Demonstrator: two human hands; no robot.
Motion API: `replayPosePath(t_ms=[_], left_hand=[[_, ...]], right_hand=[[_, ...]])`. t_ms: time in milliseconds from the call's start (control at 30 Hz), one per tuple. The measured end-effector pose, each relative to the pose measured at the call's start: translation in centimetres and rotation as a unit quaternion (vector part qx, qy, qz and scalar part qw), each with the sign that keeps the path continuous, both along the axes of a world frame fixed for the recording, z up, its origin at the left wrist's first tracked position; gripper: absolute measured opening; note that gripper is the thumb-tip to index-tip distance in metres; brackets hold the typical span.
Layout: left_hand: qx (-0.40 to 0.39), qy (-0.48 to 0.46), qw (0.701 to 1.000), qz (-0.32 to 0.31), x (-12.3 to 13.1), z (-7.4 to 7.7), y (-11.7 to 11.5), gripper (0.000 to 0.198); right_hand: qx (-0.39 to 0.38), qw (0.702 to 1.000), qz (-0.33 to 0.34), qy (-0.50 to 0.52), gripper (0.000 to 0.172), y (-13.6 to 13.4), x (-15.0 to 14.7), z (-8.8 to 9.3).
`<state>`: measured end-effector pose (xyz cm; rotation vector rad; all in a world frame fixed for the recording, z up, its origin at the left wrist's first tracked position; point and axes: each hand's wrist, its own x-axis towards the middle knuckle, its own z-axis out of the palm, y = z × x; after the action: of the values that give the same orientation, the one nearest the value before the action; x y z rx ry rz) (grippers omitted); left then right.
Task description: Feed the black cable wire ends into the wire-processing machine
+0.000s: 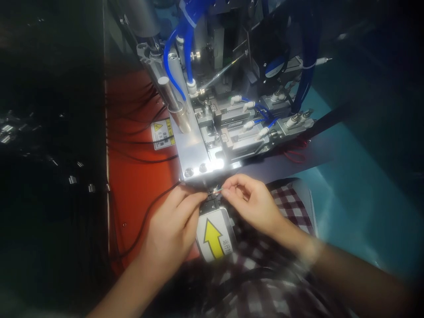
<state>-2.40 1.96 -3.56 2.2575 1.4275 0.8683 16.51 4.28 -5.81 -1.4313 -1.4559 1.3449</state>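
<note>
A thin, wire-like piece [217,191] with a reddish bit near its right end spans the small gap between my two hands; its exact kind is too small to tell. My left hand [175,216] pinches its left side between thumb and fingers, just below the front edge of the metal plate [195,152]. On the right side, the thumb and index finger of my right hand [253,201] are closed on the other end. Directly beneath the fingertips is a small dark metal fixture [210,205], partly covered by the hands.
A white label with a yellow arrow [212,238] lies below the hands. Behind stand pneumatic cylinders [247,141], blue tubes [168,57] and a steel post [170,97]. Black cables [142,159] cross the orange base [132,198], which bears a warning label [162,134].
</note>
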Motion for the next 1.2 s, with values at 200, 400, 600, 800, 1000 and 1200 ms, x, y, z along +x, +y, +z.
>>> replayPosePath(t_ms=[200, 400, 600, 800, 1000, 1200], left_hand=[[0.002, 0.005, 1.000, -0.001, -0.01, 0.09, 0.00, 0.022], [0.003, 0.005, 1.000, -0.002, -0.08, 0.01, -0.03, 0.022], [0.000, 0.006, 1.000, -0.003, -0.13, -0.02, -0.04, 0.022], [0.001, 0.009, 1.000, -0.001, -0.06, 0.00, 0.08, 0.022], [0.001, 0.006, 1.000, 0.001, 0.05, 0.15, 0.10, 0.022], [-0.003, 0.004, 1.000, -0.001, 0.07, 0.08, 0.11, 0.022]], right_hand=[[0.024, 0.999, 0.019, -0.008, 0.007, 0.32, -0.06, 0.34], [0.027, 1.000, 0.012, -0.008, 0.006, 0.31, -0.29, 0.23], [0.063, 0.998, 0.000, -0.002, 0.006, 0.00, -0.71, -0.05], [-0.021, 0.999, -0.014, 0.027, 0.011, 0.00, -0.67, 0.01], [-0.058, 0.997, -0.006, 0.046, 0.010, 0.11, -0.31, 0.28], [-0.051, 0.997, -0.021, 0.046, 0.009, 0.21, -0.54, 0.29]])
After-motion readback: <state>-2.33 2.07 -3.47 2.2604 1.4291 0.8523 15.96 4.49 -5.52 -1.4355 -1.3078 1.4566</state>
